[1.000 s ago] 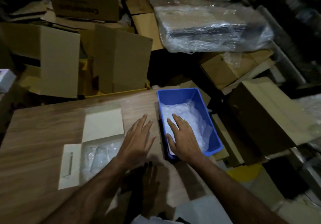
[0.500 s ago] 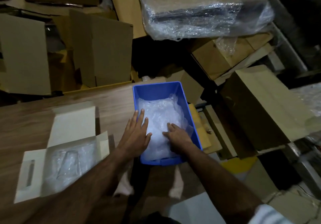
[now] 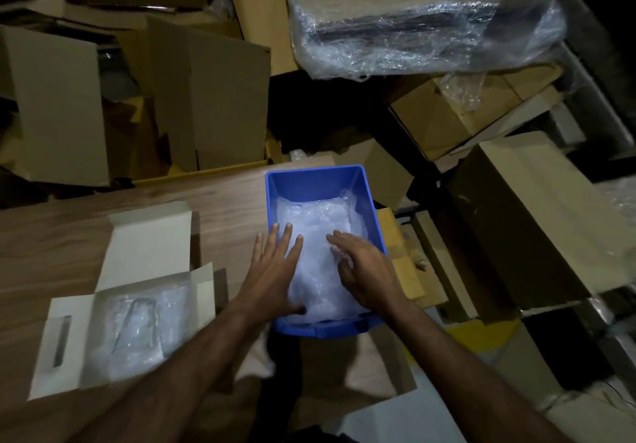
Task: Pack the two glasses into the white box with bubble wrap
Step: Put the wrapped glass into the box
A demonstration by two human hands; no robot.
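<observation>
Both hands are inside the blue bin (image 3: 316,181) at the right edge of the wooden table (image 3: 51,236). Left hand (image 3: 272,270) lies flat with fingers straight and spread, palm down on the left side of the bubble wrap (image 3: 316,236) that fills the bin, the wrist crossing the bin's near-left wall; it grips nothing. Right hand (image 3: 364,267) rests on the right side of the same wrap with fingers bent downward into it; whether the fingertips have actually pinched a fold cannot be told. White box (image 3: 69,349) sits open on the table to the left of the bin, apart from it, with its lid flap (image 3: 151,239) laid back toward the far side and a slotted flap at its left end. Inside the box lies a layer of wrap with the faint outline of one glass (image 3: 137,325) lying on its side; a second glass cannot be made out. Cardboard cartons (image 3: 213,98) stand beyond the table's far edge, and a bundle in clear plastic film (image 3: 413,19) lies at far right.
</observation>
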